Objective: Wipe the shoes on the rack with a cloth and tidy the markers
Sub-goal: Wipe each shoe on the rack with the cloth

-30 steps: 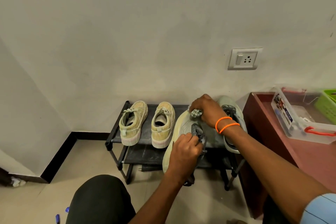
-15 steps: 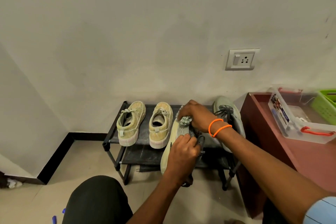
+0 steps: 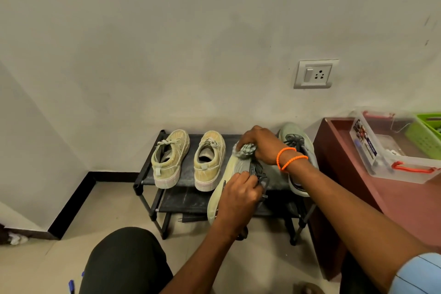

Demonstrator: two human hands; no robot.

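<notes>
A grey-green sneaker [image 3: 232, 169] is tipped on its side over the front of the black shoe rack [image 3: 152, 169]. My left hand [image 3: 238, 198] grips it by the laces and tongue. My right hand [image 3: 260, 144], with orange bands at the wrist, clutches a bunched grey cloth [image 3: 247, 150] against the sneaker's toe. Its partner, a second grey-green sneaker [image 3: 298, 141], stands on the rack behind my right wrist. Two tan canvas shoes [image 3: 170, 157] [image 3: 210, 160] sit side by side on the rack's left half. Blue markers [image 3: 70, 285] lie on the floor at the bottom left.
A maroon table [image 3: 393, 200] stands right of the rack, carrying a clear plastic box [image 3: 372, 148] with red latches and a green basket [image 3: 427, 136]. A wall socket [image 3: 315, 74] is above. My dark-trousered knee [image 3: 124, 260] is in front. The rack has a lower shelf.
My right hand with the cloth has slid left and up along the sneaker's toe. The left hand keeps its grip; the view has shifted slightly.
</notes>
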